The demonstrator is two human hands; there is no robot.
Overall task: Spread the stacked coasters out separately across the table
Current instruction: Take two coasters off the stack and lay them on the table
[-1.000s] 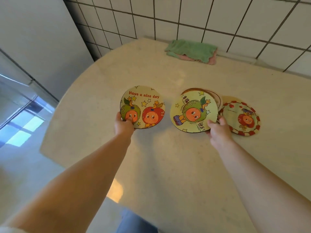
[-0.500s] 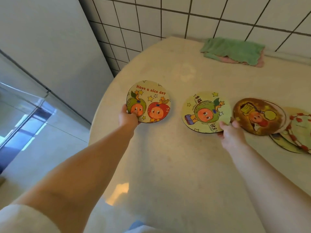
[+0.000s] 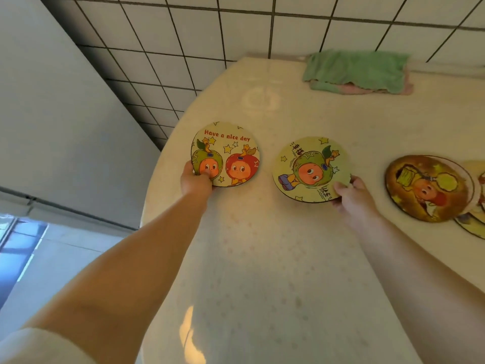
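Note:
My left hand (image 3: 195, 181) pinches the near edge of a round coaster printed "Have a nice day" (image 3: 228, 151), which lies near the table's left rim. My right hand (image 3: 350, 193) grips the near right edge of a yellow coaster with a green-hooded figure (image 3: 309, 168), flat on the table beside the first. Further right lies a brown coaster (image 3: 426, 187) on top of other overlapping coasters (image 3: 475, 222), which are partly cut off at the frame's right edge.
The beige speckled table (image 3: 262, 258) has a curved left edge with floor below. A folded green cloth over a pink one (image 3: 357, 70) lies at the back by the tiled wall (image 3: 236, 27).
My right hand has drawn the yellow coaster off the stack to the left, uncovering the brown coaster. The view has shifted left; my left hand still holds its coaster.

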